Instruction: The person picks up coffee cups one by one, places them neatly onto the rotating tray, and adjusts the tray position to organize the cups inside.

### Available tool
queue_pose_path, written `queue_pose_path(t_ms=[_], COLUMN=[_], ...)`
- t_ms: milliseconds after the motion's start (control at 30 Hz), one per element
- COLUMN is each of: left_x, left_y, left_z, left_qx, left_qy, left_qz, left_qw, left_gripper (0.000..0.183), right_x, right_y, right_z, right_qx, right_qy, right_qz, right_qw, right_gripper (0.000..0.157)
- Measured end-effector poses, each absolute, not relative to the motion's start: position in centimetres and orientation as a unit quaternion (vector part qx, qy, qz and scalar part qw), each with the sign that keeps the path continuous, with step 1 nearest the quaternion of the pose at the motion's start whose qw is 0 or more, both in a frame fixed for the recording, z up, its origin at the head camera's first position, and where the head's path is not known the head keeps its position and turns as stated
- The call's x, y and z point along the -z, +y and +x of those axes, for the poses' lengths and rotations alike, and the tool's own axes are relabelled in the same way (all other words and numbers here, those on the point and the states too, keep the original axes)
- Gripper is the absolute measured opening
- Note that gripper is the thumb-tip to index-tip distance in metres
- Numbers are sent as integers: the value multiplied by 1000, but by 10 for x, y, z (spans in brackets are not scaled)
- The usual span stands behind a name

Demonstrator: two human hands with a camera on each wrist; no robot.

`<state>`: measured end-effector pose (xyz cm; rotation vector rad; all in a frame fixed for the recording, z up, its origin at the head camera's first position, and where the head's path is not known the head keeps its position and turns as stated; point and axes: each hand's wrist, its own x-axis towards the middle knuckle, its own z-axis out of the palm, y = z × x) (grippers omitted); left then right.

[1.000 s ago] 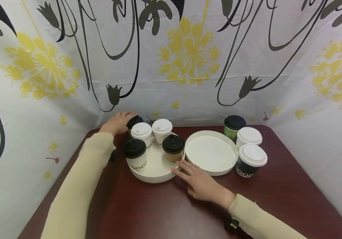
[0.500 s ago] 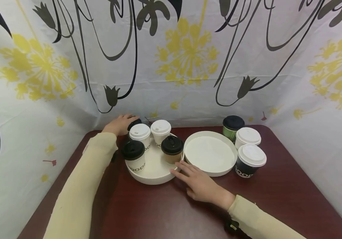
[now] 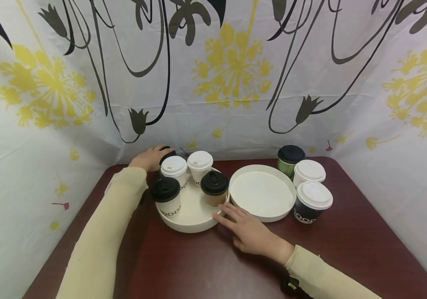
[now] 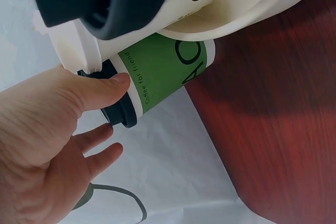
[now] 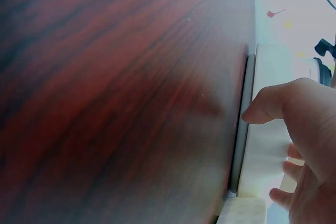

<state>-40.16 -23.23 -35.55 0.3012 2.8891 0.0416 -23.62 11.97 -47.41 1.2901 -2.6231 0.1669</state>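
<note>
Evidently the business in hand is the green cup (image 4: 163, 69), which stands past the back-left of the left tray (image 3: 189, 228), outside its wall; whether its base bears fully on the table (image 3: 198, 265) I can't tell. The left hand (image 3: 149, 159) has it by the black lid (image 4: 122, 113), thumb laid over the near side and fingers round the far side, so the grip is spread only about as wide as the lid, with the lowest finger free of it. I'd judge this as the step of getting or settling a hold on that cup. The next move seems to call for thumb and fingertips to firm up evenly, with care for the white-lidded cup (image 3: 174, 166) crowding it in front.

On the left tray too are another white cup (image 3: 200, 161), a black-lidded white cup (image 3: 166, 199) and a brown cup (image 3: 214, 189). The right hand (image 3: 252, 232) lies at the rim, fingers extended and loosely apart, grasping nothing, perhaps steadying it. Farther right is a second tray (image 3: 262, 191), bare, and beyond it a second green cup (image 3: 289, 160), a plain white cup (image 3: 309, 171) and a dark cup (image 3: 312, 201).
</note>
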Motion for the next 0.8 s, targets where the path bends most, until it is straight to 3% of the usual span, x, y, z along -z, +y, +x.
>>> queue_pose_path(t_ms=[800], left_x=[353], left_y=[-230], left_z=[-405], left_qx=[11], left_qy=[989], left_qz=[112], left_qw=[100], left_gripper=[64], right_x=[474], right_y=[120], right_z=[-237], right_qx=[-57], right_qy=[-892], right_qz=[436], right_qw=[107], right_gripper=[93])
